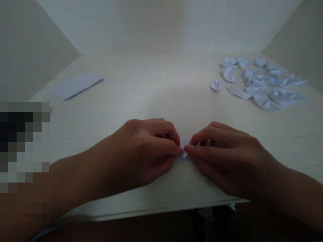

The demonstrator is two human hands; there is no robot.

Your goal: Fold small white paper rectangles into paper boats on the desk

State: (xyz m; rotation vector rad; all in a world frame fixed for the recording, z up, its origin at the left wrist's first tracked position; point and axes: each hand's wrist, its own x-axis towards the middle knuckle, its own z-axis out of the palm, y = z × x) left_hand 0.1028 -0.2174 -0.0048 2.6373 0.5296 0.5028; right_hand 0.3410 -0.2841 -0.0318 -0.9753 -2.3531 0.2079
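Observation:
A small folded piece of white paper (pixel 184 159) lies between my two hands, close to the front of the table. My left hand (pixel 153 148) pinches its left side between thumb and fingers. From the other side my right hand (pixel 224 151) grips it in the same way, and the two thumb tips almost touch over it. Fingers cover most of the paper, so its full folded shape is hidden.
Several folded white paper boats (pixel 264 80) sit grouped at the back right. A flat stack of white paper (pixel 78 85) rests at the back left. Pale panels (pixel 156 27) enclose the table (pixel 141 90) behind and at both sides. Its front edge runs below my hands.

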